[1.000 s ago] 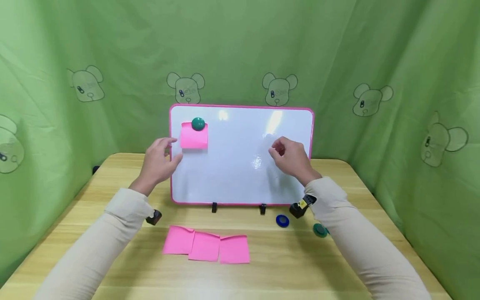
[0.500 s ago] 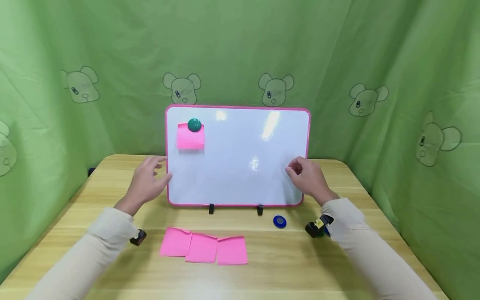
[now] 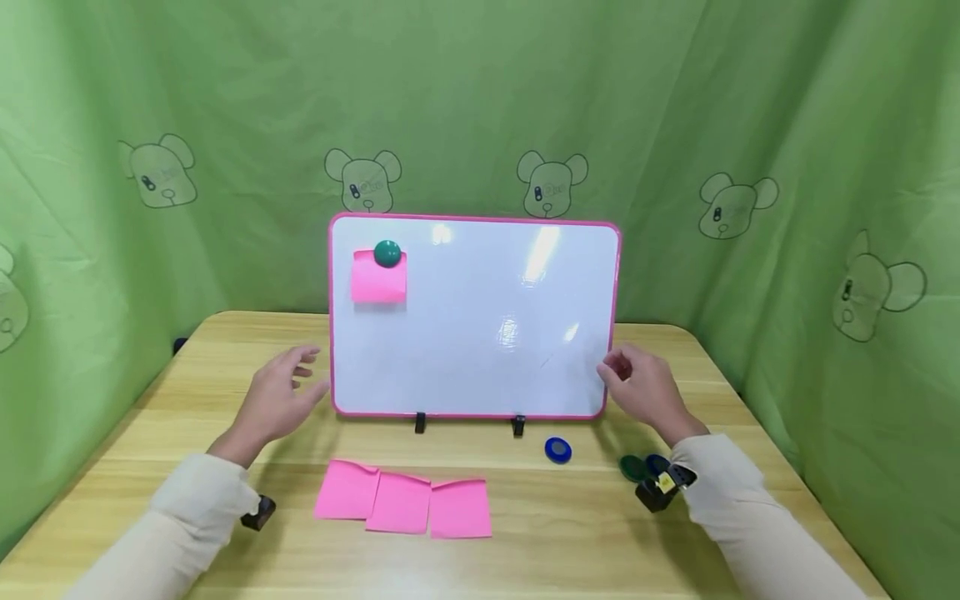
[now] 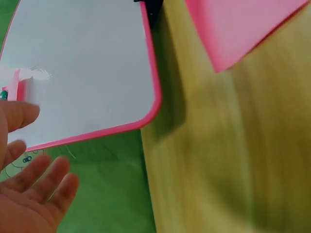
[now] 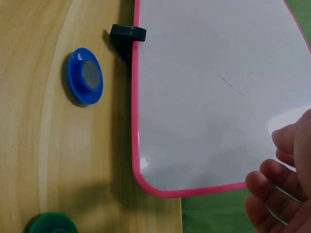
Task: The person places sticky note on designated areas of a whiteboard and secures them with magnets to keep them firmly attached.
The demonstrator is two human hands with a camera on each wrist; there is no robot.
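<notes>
1. Where the whiteboard [image 3: 480, 333] stands upright on its two black feet at the back of the table [image 3: 570, 550], a hand hangs at each of its lower corners, neither touching it.
2. The left hand [image 3: 273, 404] is just beside the board's lower left corner, fingers loosely spread and holding nothing; the left wrist view shows its palm [image 4: 29, 199] open, with the pink frame close by.
3. The right hand [image 3: 645, 387] is just off the lower right corner, fingers gently bent and empty; in the right wrist view its fingertips [image 5: 279, 194] sit near the frame's rounded corner.
4. High on the board's left side a pink note [image 3: 378, 282] is pinned under a green magnet [image 3: 387, 253].
5. Three more pink notes [image 3: 403, 504] lie in a row on the table in front of the board, edges overlapping a little.
6. A blue magnet [image 3: 557, 450] lies on the table just in front of the board's right foot [image 3: 517, 427], face up in the right wrist view [image 5: 85, 76].
7. Another green magnet [image 3: 632, 467] and a second blue one [image 3: 657, 463] lie side by side near the right wrist, partly hidden by the wrist camera.
8. Green cloth [image 3: 480, 100] printed with bear heads hangs around the table.
</notes>
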